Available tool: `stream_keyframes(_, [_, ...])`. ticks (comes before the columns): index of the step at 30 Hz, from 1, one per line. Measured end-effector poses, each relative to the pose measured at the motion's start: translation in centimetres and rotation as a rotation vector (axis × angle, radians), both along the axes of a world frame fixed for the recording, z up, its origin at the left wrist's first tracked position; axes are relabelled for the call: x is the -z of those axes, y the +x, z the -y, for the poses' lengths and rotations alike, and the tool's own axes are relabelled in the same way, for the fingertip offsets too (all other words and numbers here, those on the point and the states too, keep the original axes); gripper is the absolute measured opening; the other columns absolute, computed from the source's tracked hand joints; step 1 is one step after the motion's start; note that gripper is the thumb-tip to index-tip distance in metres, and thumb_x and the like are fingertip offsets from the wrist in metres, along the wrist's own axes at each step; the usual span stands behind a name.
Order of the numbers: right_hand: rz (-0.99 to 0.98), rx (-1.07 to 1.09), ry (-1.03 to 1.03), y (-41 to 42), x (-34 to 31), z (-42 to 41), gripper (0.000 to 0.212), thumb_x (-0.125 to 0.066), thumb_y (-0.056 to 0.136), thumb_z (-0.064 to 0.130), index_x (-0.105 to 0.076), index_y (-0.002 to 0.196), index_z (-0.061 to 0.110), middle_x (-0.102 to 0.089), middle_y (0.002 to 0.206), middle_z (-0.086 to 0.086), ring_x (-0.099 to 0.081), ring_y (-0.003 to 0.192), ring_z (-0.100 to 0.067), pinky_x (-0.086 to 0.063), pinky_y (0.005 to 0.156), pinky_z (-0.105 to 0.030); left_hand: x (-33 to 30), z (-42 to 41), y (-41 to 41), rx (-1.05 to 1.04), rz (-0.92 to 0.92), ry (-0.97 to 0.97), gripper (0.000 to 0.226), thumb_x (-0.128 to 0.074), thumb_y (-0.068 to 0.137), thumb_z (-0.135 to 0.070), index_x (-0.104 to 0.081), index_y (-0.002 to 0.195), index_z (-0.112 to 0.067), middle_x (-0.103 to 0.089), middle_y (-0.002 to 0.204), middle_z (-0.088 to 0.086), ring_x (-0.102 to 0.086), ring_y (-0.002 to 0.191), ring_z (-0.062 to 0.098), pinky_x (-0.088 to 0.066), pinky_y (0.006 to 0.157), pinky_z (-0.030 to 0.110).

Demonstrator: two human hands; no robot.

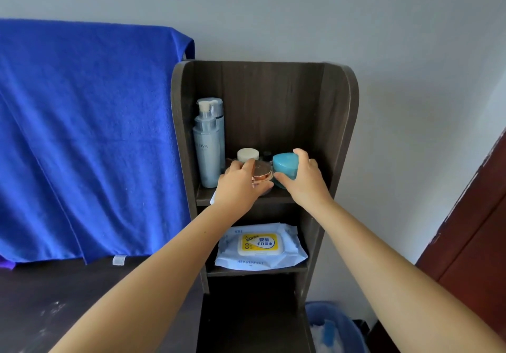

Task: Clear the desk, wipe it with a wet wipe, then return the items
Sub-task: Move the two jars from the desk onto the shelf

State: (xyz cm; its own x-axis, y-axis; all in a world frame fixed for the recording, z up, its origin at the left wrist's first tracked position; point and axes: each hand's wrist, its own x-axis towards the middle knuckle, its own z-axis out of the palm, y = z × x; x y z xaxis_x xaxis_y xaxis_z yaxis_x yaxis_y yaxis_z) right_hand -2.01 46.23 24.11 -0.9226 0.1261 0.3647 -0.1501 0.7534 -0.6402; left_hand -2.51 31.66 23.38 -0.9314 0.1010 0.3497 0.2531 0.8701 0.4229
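Table [54,298]: dark surface at near left, partly under a blue towel [82,133] draped down from the far left, white tag at its lower hem. Dark wooden shelf unit [339,122] standing at the right end of the table, against the pale wall.

Upper shelf, left to right: two tall pale-blue bottles [207,147] upright at the left wall, the nearer one with a pump top; small white-lidded jar [247,154] behind; rose-gold lidded jar [262,173] gripped by left hand [238,185], fingers and thumb curled round its sides; small dark-capped item at the back, too small to identify; teal jar [284,168] gripped by right hand [306,180], thumb on near side, fingers curled over far side. Both jars close together, at or just above the shelf board; contact with the board not discernible. White scrap showing under the left wrist at the shelf edge.

Lower shelf: wet wipe pack [260,246] lying flat, pale blue with yellow-and-white flip lid.

Near right, low: blue bin [334,328] beside the shelf unit. Far right: dark red door [476,229].
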Motion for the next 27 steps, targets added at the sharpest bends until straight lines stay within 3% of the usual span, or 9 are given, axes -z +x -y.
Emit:
stream_keyframes(5, [-0.054,-0.034,-0.005,1.9,-0.3,0.0,0.076,-0.065,0.085,0.024,-0.018,0.145,0.018,-0.028,0.146,-0.012,-0.040,0.130,-0.026,-0.041,0.101,-0.034,-0.3,0.3,1.6,0.018,-0.160,-0.020,0.067,-0.062,0.082,-0.042,-0.034,0.138,-0.019,-0.039,0.138,0.009,-0.039,0.123,0.027,-0.034,0.098,0.040])
stream_keyframes(8, [-0.298,-0.124,0.037,5.0,0.1,-0.3,0.056,-0.060,0.088,0.015,-0.035,0.138,0.012,-0.036,0.143,-0.011,-0.039,0.131,-0.021,-0.034,0.104,-0.021,0.1,1.1,4.3,0.101,-0.404,0.042,0.054,-0.059,0.083,-0.032,-0.043,0.132,-0.017,-0.047,0.130,0.008,-0.043,0.118,0.024,-0.036,0.093,0.037])
stream_keyframes(11, [-0.446,-0.227,0.127,7.6,2.8,-0.7,0.033,-0.049,0.090,0.021,-0.055,0.119,0.008,-0.055,0.123,-0.011,-0.050,0.116,-0.019,-0.035,0.098,-0.012,3.2,1.9,7.4,0.196,-0.509,0.108,0.040,-0.050,0.083,-0.027,-0.048,0.122,-0.015,-0.056,0.115,0.008,-0.047,0.104,0.018,-0.037,0.086,0.028])
stream_keyframes(13, [-0.344,-0.287,0.148,7.9,5.8,-1.0,0.030,-0.044,0.089,0.024,-0.061,0.108,0.009,-0.060,0.112,-0.008,-0.055,0.107,-0.019,-0.043,0.093,-0.020,7.0,2.2,8.7,0.251,-0.422,0.113,0.035,-0.047,0.084,-0.026,-0.048,0.117,-0.016,-0.058,0.110,0.007,-0.049,0.099,0.017,-0.041,0.083,0.029])
stream_keyframes(17, [-0.041,-0.314,0.174,6.2,12.2,-1.3,0.016,-0.053,0.090,0.012,-0.064,0.101,0.008,-0.061,0.107,-0.007,-0.058,0.104,-0.023,-0.051,0.084,-0.036,15.2,3.0,9.6,0.230,-0.175,0.002,0.032,-0.051,0.083,-0.022,-0.053,0.114,-0.014,-0.061,0.106,0.005,-0.057,0.094,0.022,-0.051,0.076,0.035])
stream_keyframes(21, [0.167,-0.335,0.312,2.3,15.4,-0.3,0.022,-0.049,0.094,0.018,-0.059,0.113,0.011,-0.057,0.120,-0.004,-0.053,0.115,-0.020,-0.050,0.088,-0.032,19.9,2.7,7.9,0.176,-0.055,-0.182,0.053,-0.073,0.070,-0.013,-0.056,0.119,-0.011,-0.062,0.116,0.009,-0.062,0.104,0.028,-0.050,0.087,0.040])
stream_keyframes(27, [0.339,-0.451,0.567,-3.1,18.5,1.6,0.049,-0.057,0.088,0.023,-0.041,0.134,0.016,-0.045,0.140,-0.005,-0.046,0.124,-0.024,-0.039,0.102,-0.036,23.4,2.0,5.3,0.070,0.004,-0.461,0.070,-0.082,0.057,-0.029,-0.059,0.123,-0.017,-0.059,0.129,0.005,-0.055,0.119,0.021,-0.040,0.098,0.051])
